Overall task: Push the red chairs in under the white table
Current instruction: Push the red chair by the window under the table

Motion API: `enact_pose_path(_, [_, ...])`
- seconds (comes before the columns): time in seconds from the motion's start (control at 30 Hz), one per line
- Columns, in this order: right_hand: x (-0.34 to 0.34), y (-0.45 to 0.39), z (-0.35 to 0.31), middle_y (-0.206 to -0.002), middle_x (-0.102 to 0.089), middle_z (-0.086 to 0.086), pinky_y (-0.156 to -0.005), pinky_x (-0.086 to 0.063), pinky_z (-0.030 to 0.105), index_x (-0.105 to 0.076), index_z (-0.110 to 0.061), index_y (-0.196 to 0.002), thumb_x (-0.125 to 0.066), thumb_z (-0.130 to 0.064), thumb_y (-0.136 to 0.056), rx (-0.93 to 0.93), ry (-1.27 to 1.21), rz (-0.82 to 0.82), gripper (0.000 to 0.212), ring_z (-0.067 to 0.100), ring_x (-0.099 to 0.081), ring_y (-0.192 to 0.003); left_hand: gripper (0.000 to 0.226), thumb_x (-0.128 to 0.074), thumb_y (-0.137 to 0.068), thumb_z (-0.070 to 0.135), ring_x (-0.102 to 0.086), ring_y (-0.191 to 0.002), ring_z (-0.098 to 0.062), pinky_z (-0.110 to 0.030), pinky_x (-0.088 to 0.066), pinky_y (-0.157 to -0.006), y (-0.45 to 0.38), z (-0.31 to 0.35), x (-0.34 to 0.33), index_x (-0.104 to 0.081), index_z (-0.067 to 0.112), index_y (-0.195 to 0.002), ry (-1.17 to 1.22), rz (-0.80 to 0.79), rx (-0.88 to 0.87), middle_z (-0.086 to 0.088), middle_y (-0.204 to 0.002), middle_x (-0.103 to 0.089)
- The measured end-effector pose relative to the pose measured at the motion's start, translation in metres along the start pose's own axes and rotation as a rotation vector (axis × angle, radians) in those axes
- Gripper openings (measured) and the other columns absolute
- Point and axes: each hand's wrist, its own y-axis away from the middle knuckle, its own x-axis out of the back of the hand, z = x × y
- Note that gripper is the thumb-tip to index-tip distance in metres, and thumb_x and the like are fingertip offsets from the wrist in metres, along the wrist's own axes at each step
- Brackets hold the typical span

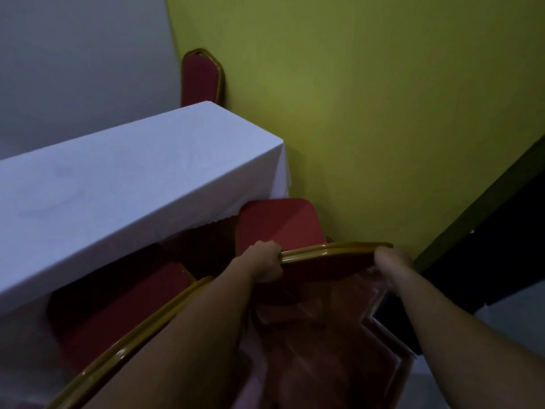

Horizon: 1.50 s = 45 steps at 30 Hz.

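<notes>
Both hands' fingers around red chair's gold backrest rim.

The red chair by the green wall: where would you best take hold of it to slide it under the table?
Grip the gold top rail of the chair's backrest at its two ends, coming from behind, as the left hand and right hand do. The rail is the highest, nearest part, and the seat already points at the white table, so a two-handed push should run straight.

A yellow-green wall meets a grey wall on its left in a corner; a dark band runs below it. Dim light.
</notes>
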Motion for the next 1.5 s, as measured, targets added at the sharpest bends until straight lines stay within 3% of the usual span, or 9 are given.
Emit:
enact_pose_path(0.1, [-0.016, 0.025, -0.012, -0.125, -0.053, 0.025, -0.075, -0.056, 0.058, -0.046, -0.007, -0.134, -0.035, -0.019, -0.101, -0.155, -0.661, -0.139, 0.037, 0.044, -0.062, -0.103, 0.048, -0.053, -0.070, 0.024, -0.068, -0.090, -0.030, -0.035, -0.057, -0.072, -0.012, -0.005, 0.005, -0.065, 0.018, -0.116, -0.002, -0.065, 0.040, -0.009, -0.110, -0.067])
enact_pose_path(0.17, [-0.033, 0.039, -0.021, -0.134, -0.049, 0.022, -0.087, -0.051, 0.065, -0.045, -0.009, -0.140, -0.047, -0.037, -0.099, -0.202, -0.830, -0.247, 0.049, 0.046, -0.052, -0.122, 0.045, -0.051, -0.067, 0.027, -0.068, -0.088, -0.029, -0.036, -0.058, -0.074, -0.018, -0.009, 0.005, -0.067, 0.018, -0.108, 0.031, -0.062, 0.023, -0.007, -0.105, -0.069])
enact_pose_path(0.27, [-0.061, 0.048, -0.031, -0.129, -0.054, 0.018, -0.074, -0.059, 0.063, -0.042, -0.009, -0.140, -0.071, -0.034, -0.087, -0.192, -0.754, -0.211, 0.065, 0.041, -0.059, -0.113, 0.029, -0.052, -0.070, 0.026, -0.067, -0.087, -0.029, -0.037, -0.058, -0.077, -0.020, -0.009, 0.007, -0.064, 0.019, -0.095, 0.056, -0.084, -0.001, -0.007, -0.101, -0.068])
enact_pose_path(0.4, [-0.069, 0.041, -0.027, -0.121, -0.061, 0.019, -0.038, -0.057, 0.039, -0.040, -0.001, -0.139, -0.062, -0.007, -0.088, -0.081, -0.626, -0.015, 0.055, 0.029, -0.067, -0.087, 0.015, -0.054, -0.079, 0.020, -0.065, -0.087, -0.028, -0.040, -0.059, -0.081, -0.018, -0.005, 0.008, -0.064, 0.013, -0.088, 0.045, -0.129, -0.048, -0.009, -0.100, -0.066])
enact_pose_path(0.57, [-0.048, 0.024, -0.015, -0.102, -0.064, 0.021, -0.039, -0.056, 0.041, -0.051, -0.003, -0.122, -0.058, -0.012, -0.091, -0.061, -0.535, -0.103, 0.033, 0.031, -0.067, -0.081, 0.037, -0.050, -0.086, 0.024, -0.061, -0.092, -0.031, -0.036, -0.052, -0.077, -0.006, 0.009, 0.000, -0.065, 0.007, -0.115, -0.071, -0.173, -0.130, -0.014, -0.106, -0.061])
enact_pose_path(0.7, [-0.032, 0.007, -0.009, -0.086, -0.060, 0.017, -0.041, -0.056, 0.038, -0.054, -0.007, -0.098, -0.054, -0.013, -0.094, -0.042, -0.418, -0.189, 0.008, 0.029, -0.064, -0.075, 0.038, -0.059, -0.083, 0.028, -0.064, -0.096, -0.033, -0.035, -0.050, -0.074, 0.004, 0.019, -0.007, -0.069, 0.006, -0.112, -0.084, -0.176, -0.156, -0.016, -0.113, -0.067])
enact_pose_path(0.97, [-0.030, -0.019, -0.035, -0.074, -0.054, 0.014, -0.037, -0.057, 0.038, -0.051, -0.008, -0.082, -0.051, -0.010, -0.095, 0.017, -0.256, -0.377, 0.013, 0.028, -0.059, -0.068, 0.045, -0.075, -0.076, 0.041, -0.060, -0.081, -0.026, -0.032, -0.051, -0.070, 0.008, 0.035, 0.000, -0.071, 0.010, -0.107, -0.071, -0.179, -0.071, -0.008, -0.095, -0.064])
enact_pose_path(1.1, [-0.042, -0.030, -0.058, -0.073, -0.055, 0.013, -0.039, -0.057, 0.034, -0.051, -0.009, -0.080, -0.050, -0.010, -0.095, 0.041, -0.160, -0.467, 0.016, 0.025, -0.059, -0.067, 0.045, -0.076, -0.076, 0.041, -0.064, -0.090, -0.027, -0.039, -0.058, -0.083, 0.003, 0.039, 0.000, -0.070, 0.012, -0.109, -0.035, -0.171, 0.015, -0.007, -0.100, -0.062])
enact_pose_path(1.5, [-0.093, -0.063, -0.122, -0.074, -0.056, 0.014, -0.043, -0.056, 0.036, -0.052, -0.008, -0.082, -0.052, -0.009, -0.093, 0.131, -0.041, -0.565, 0.010, 0.028, -0.061, -0.066, 0.043, -0.065, -0.087, 0.031, -0.063, -0.096, -0.024, -0.040, -0.056, -0.089, -0.031, 0.022, 0.018, -0.061, 0.015, -0.126, 0.239, -0.100, 0.223, -0.007, -0.109, -0.062])
